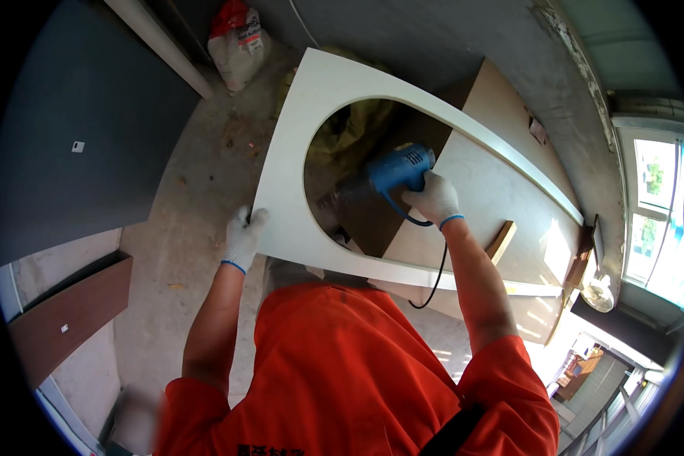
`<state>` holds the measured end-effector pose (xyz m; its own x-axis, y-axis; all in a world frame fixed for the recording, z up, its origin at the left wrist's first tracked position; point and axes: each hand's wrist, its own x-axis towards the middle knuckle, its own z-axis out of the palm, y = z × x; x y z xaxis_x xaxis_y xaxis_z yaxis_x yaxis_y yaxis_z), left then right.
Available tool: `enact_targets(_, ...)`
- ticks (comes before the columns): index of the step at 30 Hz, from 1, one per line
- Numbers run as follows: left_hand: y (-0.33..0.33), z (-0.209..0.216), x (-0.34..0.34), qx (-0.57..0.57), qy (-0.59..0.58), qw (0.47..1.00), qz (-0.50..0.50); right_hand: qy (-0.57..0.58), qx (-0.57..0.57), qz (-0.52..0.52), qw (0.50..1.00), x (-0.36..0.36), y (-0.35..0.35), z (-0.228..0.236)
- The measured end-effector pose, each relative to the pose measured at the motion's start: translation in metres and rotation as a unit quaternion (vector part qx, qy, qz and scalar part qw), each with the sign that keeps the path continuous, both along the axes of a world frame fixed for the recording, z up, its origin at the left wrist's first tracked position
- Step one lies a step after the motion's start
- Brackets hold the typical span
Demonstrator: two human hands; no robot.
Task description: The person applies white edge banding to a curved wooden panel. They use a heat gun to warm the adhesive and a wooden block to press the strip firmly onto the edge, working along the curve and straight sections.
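A white panel (285, 182) with a large rounded cutout lies in front of me, its long narrow arms stretching away to the right. My right hand (437, 199), in a white glove with a blue cuff, is closed around the handle of a blue heat gun (397, 169). The heat gun is over the cutout, its nozzle pointing left and down toward the inner edge. From its handle a cord (441, 270) hangs past the panel's near arm. My left hand (242, 237), gloved alike, grips the panel's left edge near the front corner; its fingertips are partly hidden.
Beneath the cutout are a yellowish sack (361, 125) and brown boards (501, 99). A wood strip (501, 242) lies by the right arm. Dark grey panel (91, 99) and brown panel (76, 319) stand left. A filled bag (238, 49) is at the back; a fan (598, 294) stands right.
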<state>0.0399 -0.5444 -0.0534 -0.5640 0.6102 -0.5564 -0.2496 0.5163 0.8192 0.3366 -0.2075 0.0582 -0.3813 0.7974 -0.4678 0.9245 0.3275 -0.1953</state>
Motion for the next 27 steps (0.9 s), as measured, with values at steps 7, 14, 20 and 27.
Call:
enact_targets(7,-0.001,0.001,0.000,0.007,0.008,1.000,0.005,-0.013,-0.023,0.059,0.998,0.000,0.005,0.011)
enact_targets(14,0.005,0.009,0.001,0.011,0.012,1.000,0.011,-0.023,-0.012,0.040,0.999,-0.004,0.005,0.012)
enact_targets(20,0.003,0.005,0.001,0.011,0.023,1.000,0.009,-0.041,-0.021,0.068,0.997,0.001,0.010,0.016)
enact_targets(27,0.004,0.005,0.000,0.010,0.018,1.000,0.009,-0.030,-0.021,0.066,0.997,-0.002,0.008,0.016)
